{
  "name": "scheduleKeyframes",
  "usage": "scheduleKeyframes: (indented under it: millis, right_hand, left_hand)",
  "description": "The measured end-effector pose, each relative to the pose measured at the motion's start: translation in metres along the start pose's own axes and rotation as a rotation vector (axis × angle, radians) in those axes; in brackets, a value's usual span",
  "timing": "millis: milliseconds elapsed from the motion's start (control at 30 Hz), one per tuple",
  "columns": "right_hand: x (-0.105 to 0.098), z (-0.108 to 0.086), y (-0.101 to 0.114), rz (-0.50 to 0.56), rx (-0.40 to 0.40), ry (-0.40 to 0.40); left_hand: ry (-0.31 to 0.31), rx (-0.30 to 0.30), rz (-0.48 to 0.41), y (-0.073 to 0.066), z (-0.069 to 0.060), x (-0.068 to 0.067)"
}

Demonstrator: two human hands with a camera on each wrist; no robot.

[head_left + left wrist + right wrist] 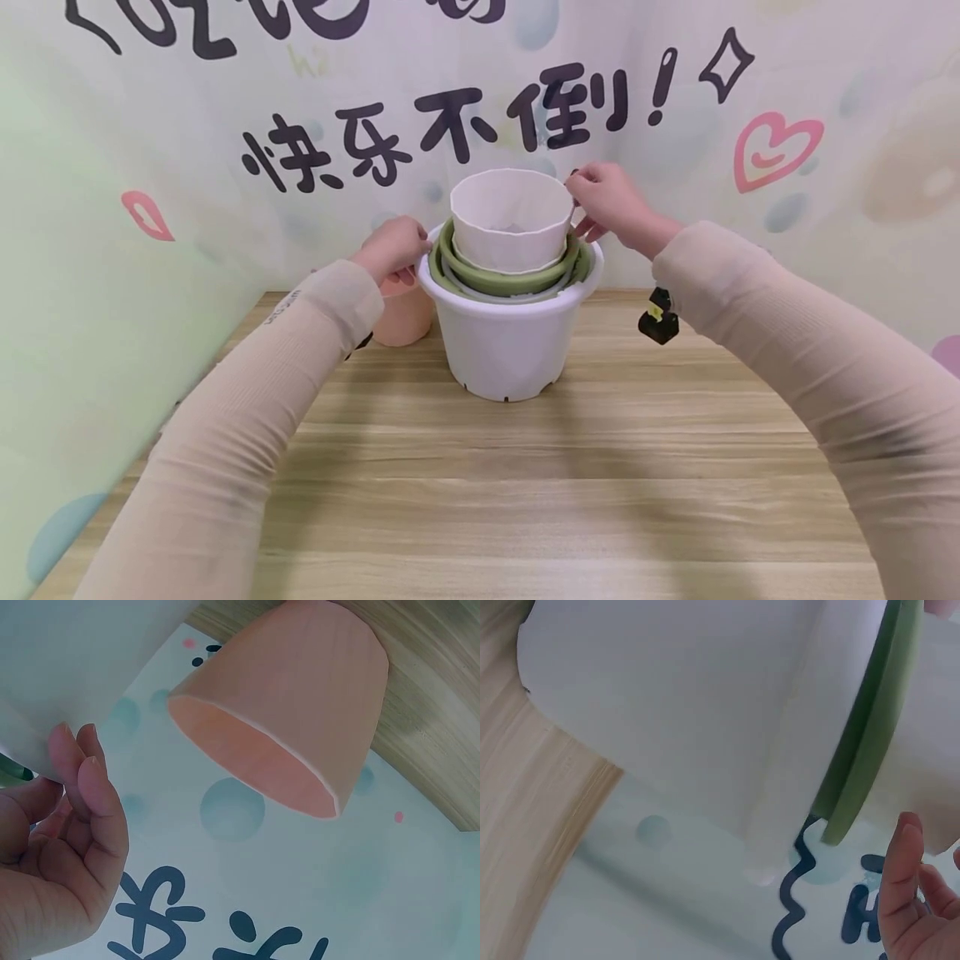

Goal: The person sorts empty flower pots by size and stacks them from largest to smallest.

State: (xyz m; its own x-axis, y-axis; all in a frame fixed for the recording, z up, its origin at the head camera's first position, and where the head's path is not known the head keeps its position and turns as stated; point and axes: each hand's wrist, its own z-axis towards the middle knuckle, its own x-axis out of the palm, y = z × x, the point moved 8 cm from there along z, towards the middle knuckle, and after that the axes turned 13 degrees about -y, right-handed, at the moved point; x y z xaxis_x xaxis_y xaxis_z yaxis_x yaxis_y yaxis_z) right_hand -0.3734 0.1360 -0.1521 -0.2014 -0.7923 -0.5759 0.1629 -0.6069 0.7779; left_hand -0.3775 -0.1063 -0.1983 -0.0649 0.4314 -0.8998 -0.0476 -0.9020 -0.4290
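Note:
A large white flower pot (506, 350) stands upright on the table, with green pots (501, 281) and a grey rim nested inside it. On top sits a smaller white pot (512, 246) with a faceted wall, most of it above the green rims. My left hand (396, 247) pinches the large pot's rim at its left side. At the small pot's right edge, my right hand (611, 202) pinches its rim between thumb and fingers. In the right wrist view, its fingers (902, 881) lie against the small pot's wall.
A pink pot (405, 317) stands just left of the large pot, partly behind my left hand; its open mouth shows in the left wrist view. Behind the wooden table (525, 492) hangs a printed backdrop (360, 75). Black wrist gear (658, 325) hangs below my right sleeve.

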Motion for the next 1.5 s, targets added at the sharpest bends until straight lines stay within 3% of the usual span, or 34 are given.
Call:
scheduleKeyframes:
  millis: [167,300,400,667,767,833,933,1000,1100,1233,1367,1500]
  right_hand:
    - [-0.004,0.006,-0.024,-0.026,-0.008,-0.058]
    - [0.001,0.009,-0.05,-0.179,-0.056,-0.099]
    - [0.009,0.008,-0.065,-0.257,-0.079,-0.085]
    - [0.017,0.003,-0.073,-0.218,-0.057,-0.066]
    - [0.017,0.002,-0.073,-0.22,-0.053,-0.059]
    - [0.017,0.002,-0.074,-0.219,-0.052,-0.059]
    - [0.017,0.001,-0.074,-0.221,-0.059,-0.067]
    - [0.018,0.002,-0.074,-0.223,-0.06,-0.066]
    - [0.019,0.002,-0.074,-0.223,-0.056,-0.064]
    - [0.02,0.002,-0.073,-0.222,-0.053,-0.063]
    - [0.018,0.001,-0.072,-0.232,-0.063,-0.069]
    - [0.018,0.001,-0.074,-0.231,-0.061,-0.074]
  left_hand:
    - [0.0,0.001,-0.011,0.0,-0.001,0.0]
    - [0.001,-0.001,-0.019,0.0,-0.001,0.0]
    - [-0.001,-0.003,-0.024,0.0,-0.002,0.001]
    - [-0.001,-0.041,-0.157,0.013,-0.002,0.007]
    - [-0.064,-0.041,-0.188,0.025,-0.002,0.001]
    - [-0.149,-0.046,-0.186,0.037,-0.002,-0.008]
    - [-0.267,-0.074,-0.143,0.062,-0.004,-0.023]
    - [-0.303,-0.118,-0.092,0.083,-0.008,-0.027]
    - [-0.287,-0.194,-0.054,0.11,-0.012,-0.02]
    - [-0.284,-0.281,-0.216,0.138,-0.015,0.002]
    - [-0.299,-0.318,-0.382,0.146,-0.011,0.022]
    - [-0.279,-0.349,-0.36,0.144,-0.005,0.036]
